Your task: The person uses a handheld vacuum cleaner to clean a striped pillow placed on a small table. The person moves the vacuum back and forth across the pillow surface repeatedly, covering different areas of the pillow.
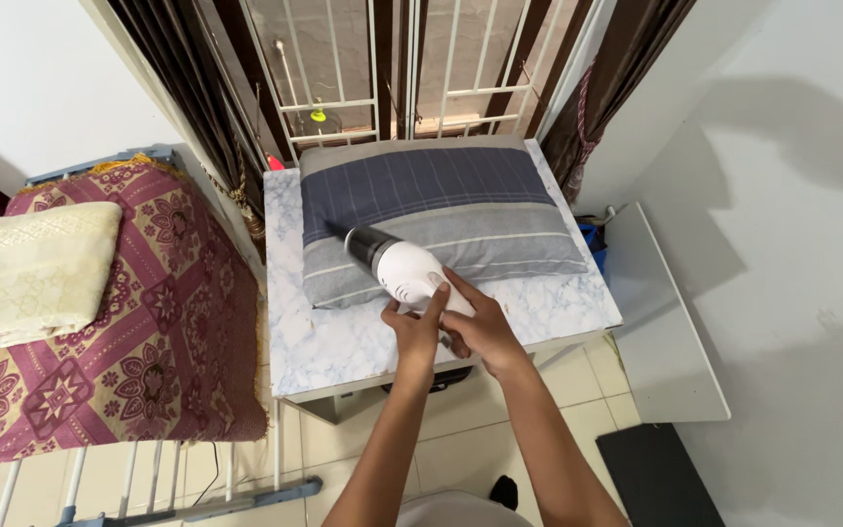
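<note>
Resting far left: folded cream towel [31, 273] on maroon patterned cloth [148, 361] | left hand [417, 327] clasps white handheld vacuum [404, 268], steadying it | right hand [475, 327] wraps its handle | nozzle angled onto grey-blue striped pillow [441, 210] on marble-patterned bench [343, 342].

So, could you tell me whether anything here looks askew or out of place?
Nothing stands out. The pillow lies flat on the marble-patterned table, and both hands, left hand and right hand, hold the white handheld vacuum against it.
</note>
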